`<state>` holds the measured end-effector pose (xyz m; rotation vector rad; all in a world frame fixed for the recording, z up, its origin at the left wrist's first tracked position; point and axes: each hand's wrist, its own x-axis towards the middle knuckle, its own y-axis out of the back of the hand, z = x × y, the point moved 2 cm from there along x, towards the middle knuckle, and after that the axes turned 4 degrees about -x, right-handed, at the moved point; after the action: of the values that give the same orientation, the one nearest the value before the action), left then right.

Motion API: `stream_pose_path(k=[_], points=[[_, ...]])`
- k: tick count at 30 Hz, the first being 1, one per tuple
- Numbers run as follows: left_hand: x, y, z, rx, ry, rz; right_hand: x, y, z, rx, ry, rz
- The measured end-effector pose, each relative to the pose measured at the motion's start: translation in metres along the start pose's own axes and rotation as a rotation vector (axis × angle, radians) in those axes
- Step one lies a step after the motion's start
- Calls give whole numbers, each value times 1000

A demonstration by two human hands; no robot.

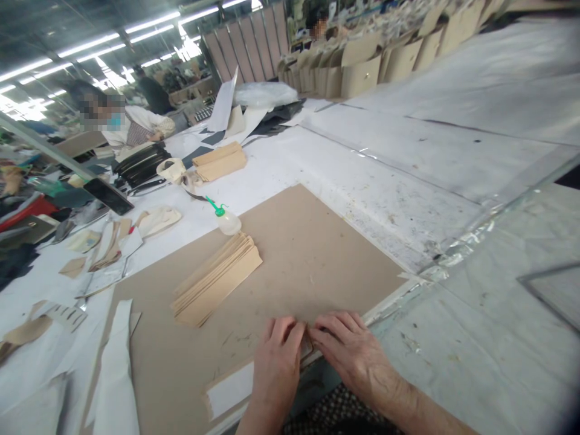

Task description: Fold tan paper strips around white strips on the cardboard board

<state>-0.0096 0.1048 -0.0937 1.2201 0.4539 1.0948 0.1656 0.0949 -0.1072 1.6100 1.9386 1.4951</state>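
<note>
Left hand (277,355) and right hand (351,353) pinch a small piece (307,346) by the edge of the brown board (312,260); steady, even fingertip pressure should keep it straight.

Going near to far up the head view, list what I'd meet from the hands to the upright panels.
Left hand and right hand side by side → fanned stack of tan strips → green-tipped bottle → another tan stack → clear plastic bundle → upright panels.
</note>
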Motion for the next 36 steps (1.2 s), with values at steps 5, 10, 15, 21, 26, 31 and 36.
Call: stream_pose_path(k=[5,10,15,21,26,31,36], points=[[-9,-4,11,289,-123,-28,5,6,-3,61,-26,26],[-16,-9,15,246,-42,-22,9,3,-11,8,-5,61],[-24,-13,20,125,38,72,6,-8,-16,-172,141,53],[-31,3,18,-52,13,68,5,-12,-9,-268,237,-10],[-60,37,-13,22,196,133,6,-12,-10,-298,220,-56],[-97,52,-46,166,234,178,6,-12,-13,-268,144,-56],[-111,45,-52,238,192,156,2,-14,-14,-241,110,-43]])
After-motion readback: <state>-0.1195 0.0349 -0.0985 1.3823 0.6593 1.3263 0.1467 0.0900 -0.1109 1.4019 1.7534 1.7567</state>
